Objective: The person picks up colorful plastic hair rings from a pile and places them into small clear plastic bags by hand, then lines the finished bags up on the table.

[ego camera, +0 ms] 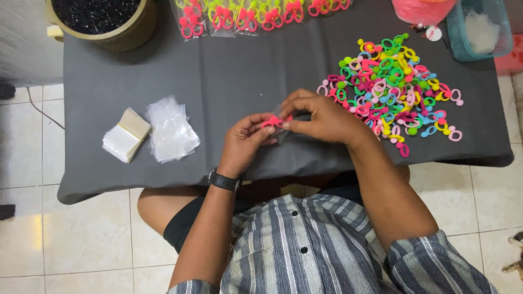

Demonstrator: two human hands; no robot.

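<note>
Pink hair ties [271, 122] sit pinched between both hands over the middle of the grey table [229, 81], partly inside a small clear bag [281, 132]. Left hand [246, 142] fingers close on the ties; right hand [321, 117] grips the bag mouth. Judged step: bagging. Next calls for sliding the ties fully in. Bag edges hard to make out. Loose tie pile [392, 87] right; empty bags [171, 130] left.

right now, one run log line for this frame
left hand: pinches pink hair ties | right hand: holds small clear bag | pile of hair ties: right of hands
</note>
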